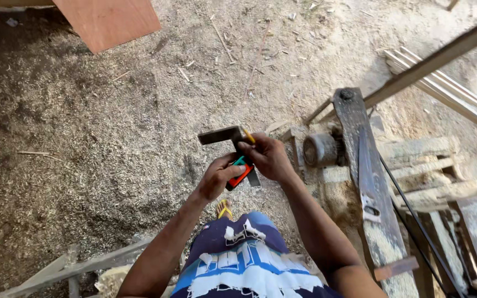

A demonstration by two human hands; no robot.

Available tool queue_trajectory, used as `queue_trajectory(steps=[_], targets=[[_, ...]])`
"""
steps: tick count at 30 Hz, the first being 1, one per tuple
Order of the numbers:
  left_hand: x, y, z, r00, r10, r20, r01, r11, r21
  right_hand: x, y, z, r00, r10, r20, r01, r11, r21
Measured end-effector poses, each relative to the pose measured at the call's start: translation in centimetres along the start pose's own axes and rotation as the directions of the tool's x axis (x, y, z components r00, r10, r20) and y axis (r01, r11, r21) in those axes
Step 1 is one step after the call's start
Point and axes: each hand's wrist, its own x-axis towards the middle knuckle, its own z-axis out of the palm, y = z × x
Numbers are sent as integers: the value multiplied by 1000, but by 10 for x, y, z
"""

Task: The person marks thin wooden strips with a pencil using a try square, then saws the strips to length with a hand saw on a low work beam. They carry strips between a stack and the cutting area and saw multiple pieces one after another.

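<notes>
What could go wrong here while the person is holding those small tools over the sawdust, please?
The right hand holds both a metal try square and a yellow pencil, so either might slip. The left hand grips a small red and green tool; anything dropped could vanish into the deep sawdust. The belt-driven motor sits close beside the right hand.

soft daylight, brighter upper right, dim left; edges bend slightly.

Dull grey metal try square [220, 135] and a glossy red-and-green plastic tool [240, 172] held in bare hands. Ground [84, 138] of rough, matt sawdust. Smooth reddish plywood sheet [109, 19] far left. Weathered wooden frame [368, 182] right, with a rusty metal motor [318, 149].
</notes>
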Motion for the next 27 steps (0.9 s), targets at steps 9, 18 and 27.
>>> queue_trajectory(steps=[9, 18, 27], targets=[[182, 62, -106, 999, 38, -3, -38, 996, -83, 231, 30, -24, 995, -93, 35, 84, 975, 203], [418, 118, -201, 993, 84, -87, -96, 985, -142, 494, 36, -87, 977, -215, 7, 212, 969, 128], [674, 183, -272, 997, 34, 75, -16, 971, -237, 712, 53, -185, 969, -139, -204, 177, 968, 179]])
